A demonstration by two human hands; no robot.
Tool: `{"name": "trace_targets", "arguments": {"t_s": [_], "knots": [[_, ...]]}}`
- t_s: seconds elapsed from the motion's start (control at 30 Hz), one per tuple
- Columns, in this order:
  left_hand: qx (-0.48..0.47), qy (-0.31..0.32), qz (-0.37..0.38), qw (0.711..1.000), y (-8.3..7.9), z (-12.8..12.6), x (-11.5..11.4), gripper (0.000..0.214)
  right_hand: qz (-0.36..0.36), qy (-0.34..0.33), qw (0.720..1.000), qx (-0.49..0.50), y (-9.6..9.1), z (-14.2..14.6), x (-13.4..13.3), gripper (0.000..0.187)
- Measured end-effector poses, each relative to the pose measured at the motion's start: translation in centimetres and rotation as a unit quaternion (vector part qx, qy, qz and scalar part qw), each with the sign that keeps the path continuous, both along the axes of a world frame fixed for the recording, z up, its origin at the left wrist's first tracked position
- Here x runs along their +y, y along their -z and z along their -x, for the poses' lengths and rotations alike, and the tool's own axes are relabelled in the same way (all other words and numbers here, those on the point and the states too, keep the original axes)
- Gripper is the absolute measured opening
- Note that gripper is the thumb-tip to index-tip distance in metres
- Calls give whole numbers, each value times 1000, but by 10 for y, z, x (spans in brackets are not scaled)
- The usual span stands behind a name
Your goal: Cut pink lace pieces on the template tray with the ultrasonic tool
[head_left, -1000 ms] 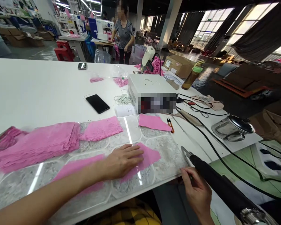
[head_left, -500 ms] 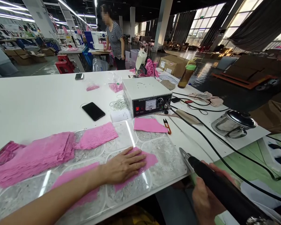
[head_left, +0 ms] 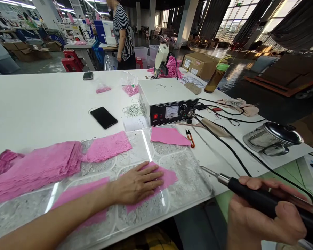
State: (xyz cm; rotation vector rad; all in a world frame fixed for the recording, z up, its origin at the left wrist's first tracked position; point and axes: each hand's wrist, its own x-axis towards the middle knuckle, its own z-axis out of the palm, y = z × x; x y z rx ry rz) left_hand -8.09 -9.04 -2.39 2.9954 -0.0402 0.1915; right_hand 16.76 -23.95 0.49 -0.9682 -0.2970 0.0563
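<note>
My left hand (head_left: 138, 184) lies flat, fingers stretched, on a pink fabric piece (head_left: 169, 177) over the grey marbled mat. Part of that piece is hidden under my palm. Another pink piece (head_left: 80, 191) lies partly beneath my left forearm. My right hand (head_left: 263, 215) is closed around the black handle of an ultrasonic cutter (head_left: 253, 194). Its thin metal tip points left, above the mat's right edge. A thin metal strip also shows by my right fingers; I cannot tell what it is. A pink cut piece (head_left: 169, 136) lies at the back of the mat (head_left: 185, 170).
Pink fabric stacks (head_left: 39, 163) lie left. Behind the mat stand a white control box (head_left: 169, 100), a phone (head_left: 103, 117) and thread snips (head_left: 190, 138). Black cables (head_left: 224, 142) cross the right side near a steel-lidded glass mug (head_left: 272, 139). A person (head_left: 125, 34) stands beyond the table.
My right hand has raised and turned the ultrasonic cutter, so it now lies more level. My left hand stays on the fabric. The view has shifted slightly, and the person beyond has turned.
</note>
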Motion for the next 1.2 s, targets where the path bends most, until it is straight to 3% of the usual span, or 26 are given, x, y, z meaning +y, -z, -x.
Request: {"name": "trace_targets", "arguments": {"t_s": [0.43, 1.2], "knots": [[4, 3, 19, 1000, -2, -2, 0, 37, -8, -157, 985, -68, 7, 23, 13, 16], [20, 10, 25, 999, -6, -4, 0, 37, -2, -208, 973, -101, 7, 25, 15, 16]]}}
